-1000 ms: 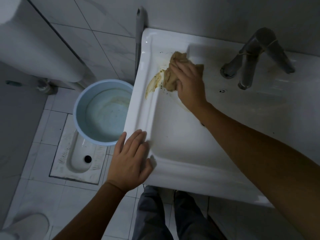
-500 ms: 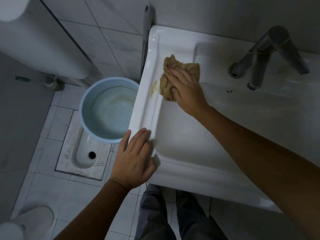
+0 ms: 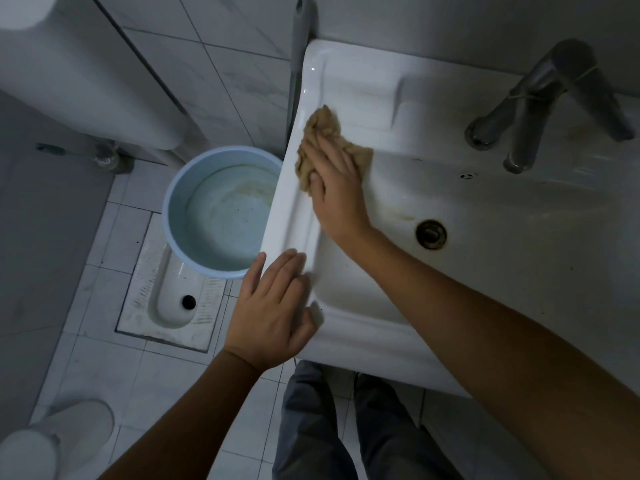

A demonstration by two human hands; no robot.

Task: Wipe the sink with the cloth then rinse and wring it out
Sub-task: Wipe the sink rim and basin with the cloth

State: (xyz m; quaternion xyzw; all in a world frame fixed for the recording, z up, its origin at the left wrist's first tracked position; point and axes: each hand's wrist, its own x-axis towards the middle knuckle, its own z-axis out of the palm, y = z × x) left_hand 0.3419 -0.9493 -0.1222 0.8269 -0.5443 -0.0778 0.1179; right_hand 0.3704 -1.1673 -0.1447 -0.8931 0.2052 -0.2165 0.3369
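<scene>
A white ceramic sink [image 3: 346, 327] fills the right half of the view, with its drain [image 3: 431, 234] in the basin and a metal tap [image 3: 540, 98] at the back right. My right hand [image 3: 337, 188] presses a crumpled tan cloth [image 3: 320, 128] flat against the sink's left rim, fingers spread over it. My left hand [image 3: 273, 310] rests flat and open on the sink's front left corner, holding nothing. Faint brown marks remain on the basin wall near the drain.
A light blue bucket [image 3: 173, 188] stands on the tiled floor just left of the sink, above a white squat toilet pan [image 3: 166, 303]. A grey pipe [image 3: 298, 46] runs down the wall at the sink's back left corner. My legs are below the sink.
My right hand has slid the cloth left from the back ledge onto the sink's left rim, and the yellow-brown smear there is gone. My left hand has stayed on the corner.
</scene>
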